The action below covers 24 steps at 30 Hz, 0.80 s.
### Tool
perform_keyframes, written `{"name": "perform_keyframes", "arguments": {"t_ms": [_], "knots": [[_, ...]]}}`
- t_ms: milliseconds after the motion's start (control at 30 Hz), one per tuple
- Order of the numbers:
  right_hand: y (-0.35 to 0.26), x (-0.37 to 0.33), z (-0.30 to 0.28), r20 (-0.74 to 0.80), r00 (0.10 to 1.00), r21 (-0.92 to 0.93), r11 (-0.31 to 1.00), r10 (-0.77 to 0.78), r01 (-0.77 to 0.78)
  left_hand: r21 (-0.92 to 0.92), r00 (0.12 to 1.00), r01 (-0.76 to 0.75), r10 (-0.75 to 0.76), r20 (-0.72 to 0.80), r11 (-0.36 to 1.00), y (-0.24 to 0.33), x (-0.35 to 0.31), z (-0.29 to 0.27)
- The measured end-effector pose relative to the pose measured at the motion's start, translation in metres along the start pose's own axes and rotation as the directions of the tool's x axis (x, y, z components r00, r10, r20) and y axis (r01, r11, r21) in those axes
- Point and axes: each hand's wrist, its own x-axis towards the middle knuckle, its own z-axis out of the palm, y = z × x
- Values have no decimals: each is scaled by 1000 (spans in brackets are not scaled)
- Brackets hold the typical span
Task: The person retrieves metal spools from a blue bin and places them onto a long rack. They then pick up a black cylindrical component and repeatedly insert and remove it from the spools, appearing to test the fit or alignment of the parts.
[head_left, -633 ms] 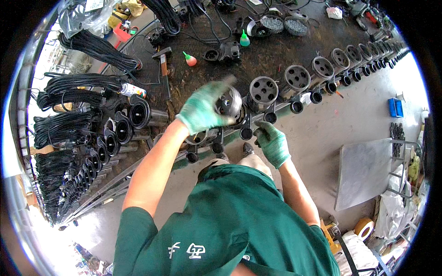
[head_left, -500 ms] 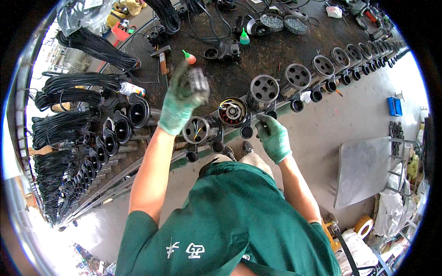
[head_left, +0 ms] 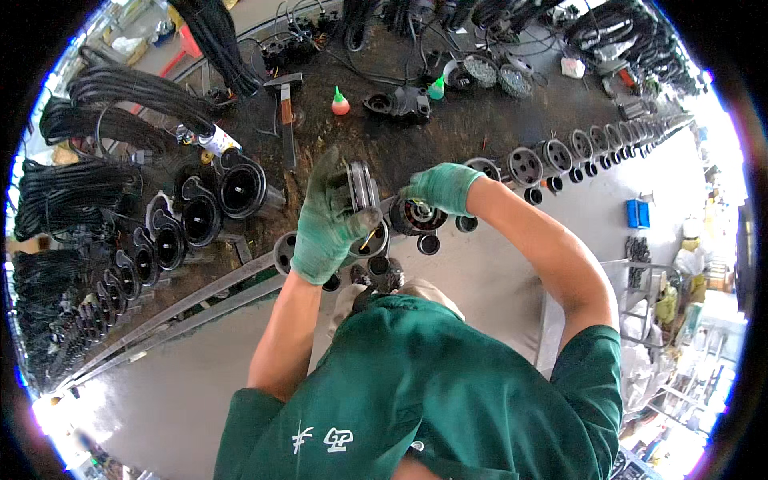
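In my gloved left hand [head_left: 324,216] is a round metal end cover [head_left: 364,186], held on edge with the thumb in front. My gloved right hand [head_left: 444,188] reaches over an open motor housing [head_left: 416,220], fingers close together and bent down at the wires inside. Their tips are partly hidden, so what they pinch cannot be made out. Dark windings and yellowish wires show within this housing. Just left of it, below the end cover, stands another round housing [head_left: 370,243] with a yellow wire, partly covered by my left hand.
A row of covered round housings [head_left: 526,166] runs along the bench edge to the right. Black ring-shaped parts [head_left: 242,187] line the left side, beside coiled black cables [head_left: 72,196]. A hammer [head_left: 286,112], a red bottle [head_left: 340,102] and a green bottle [head_left: 436,88] stand further back.
My left hand has come down and nearer the open housing with the end cover. My right hand has risen from the housing's front side to over its opening. The whole view has shifted.
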Motion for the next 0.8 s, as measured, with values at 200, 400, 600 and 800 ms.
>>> {"name": "perform_keyframes", "arguments": {"t_ms": [200, 400, 600, 800], "knots": [[-5, 24, -28, 174, 968, -85, 977, -180, 197, -459, 972, 144, -212, -101, 877, 29, -25, 12], [17, 34, -25, 75, 942, -2, 945, -327, 328, -441, 963, 78, -181, -197, 894, 18, -41, 25], [61, 33, -12, -119, 844, 113, 838, -523, 535, -354, 915, 118, -240, -325, 928, 11, -55, 71], [74, 26, -8, -128, 837, 236, 803, -532, 547, -551, 855, 124, -371, -363, 825, 4, -52, 120]]}}
